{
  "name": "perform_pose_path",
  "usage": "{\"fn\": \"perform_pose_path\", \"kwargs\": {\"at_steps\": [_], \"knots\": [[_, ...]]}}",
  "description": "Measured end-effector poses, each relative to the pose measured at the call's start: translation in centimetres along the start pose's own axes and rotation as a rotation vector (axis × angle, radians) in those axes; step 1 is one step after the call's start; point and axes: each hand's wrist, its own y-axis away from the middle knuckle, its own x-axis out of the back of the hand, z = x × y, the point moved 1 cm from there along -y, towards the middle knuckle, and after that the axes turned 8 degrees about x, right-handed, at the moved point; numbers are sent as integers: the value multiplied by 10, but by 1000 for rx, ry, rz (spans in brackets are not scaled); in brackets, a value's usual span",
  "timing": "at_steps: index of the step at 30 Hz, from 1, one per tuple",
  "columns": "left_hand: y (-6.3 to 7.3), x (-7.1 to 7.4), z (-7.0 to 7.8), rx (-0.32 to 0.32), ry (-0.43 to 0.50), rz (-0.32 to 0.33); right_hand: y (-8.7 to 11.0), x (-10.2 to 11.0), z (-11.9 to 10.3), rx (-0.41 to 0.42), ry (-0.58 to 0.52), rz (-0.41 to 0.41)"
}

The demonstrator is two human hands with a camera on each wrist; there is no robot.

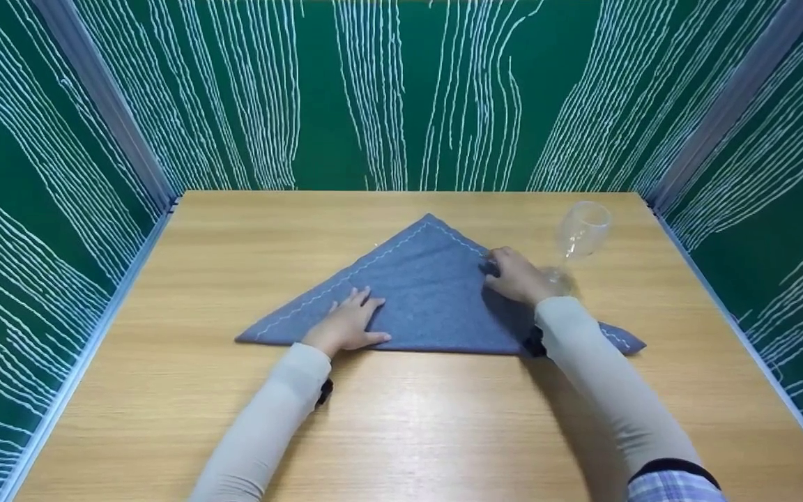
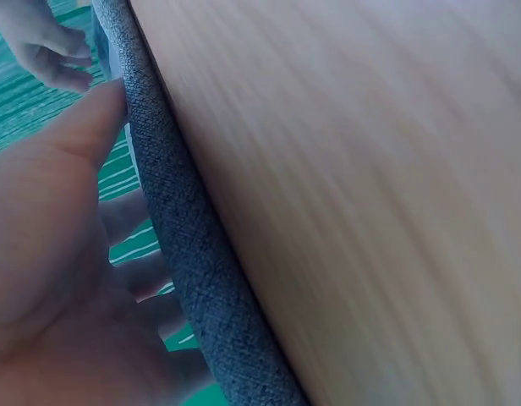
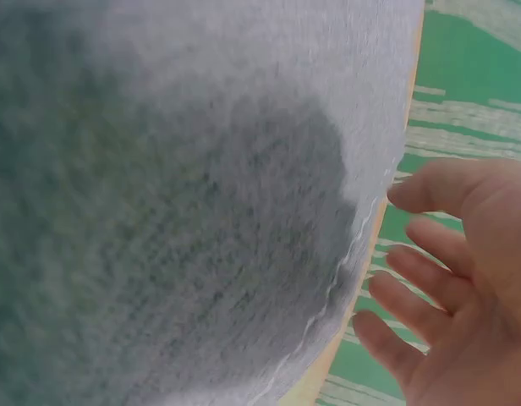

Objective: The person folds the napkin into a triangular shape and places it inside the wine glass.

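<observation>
A blue-grey cloth [image 1: 429,300] with pale stitching along its borders lies folded into a triangle, point away from me and long folded edge towards me. On its left half rests my left hand [image 1: 347,324], fingers spread and thumb beside the folded edge. In the left wrist view that thick fold [image 2: 193,245] runs past the thumb. My right hand [image 1: 518,275] is over the cloth's right slanting border, its fingers bent loosely. The right wrist view shows the right hand [image 3: 451,271] with thumb and fingers apart, nothing between them. My right forearm hides part of the cloth's right corner.
A clear stemmed glass [image 1: 585,226] stands upright on the wooden table [image 1: 408,425], just beyond my right hand, its foot partly behind the hand. Green panels [image 1: 415,90] with white wavy lines enclose the table at the back and both sides.
</observation>
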Motion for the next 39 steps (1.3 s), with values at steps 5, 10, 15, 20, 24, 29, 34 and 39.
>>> {"fn": "perform_pose_path", "kwargs": {"at_steps": [5,10,15,20,24,29,34,39], "knots": [[2,1,5,17,-19,-5,8,-7,-3,148,105,-117],[3,-8,24,-12,-119,-47,11,-9,2,146,145,-159],[9,-19,58,-146,-185,-112,9,-10,6,105,128,-175],[15,-24,84,-229,-257,-152,9,-9,4,70,111,-189],[20,-25,91,-178,-287,-159,8,-7,1,45,96,-204],[19,-23,91,-134,-274,-168,7,-4,-3,27,85,-219],[13,-22,87,-115,-240,-175,2,-4,-5,25,103,-235],[4,-18,81,-104,-218,-179,-9,-5,-7,-24,113,-255]]}}
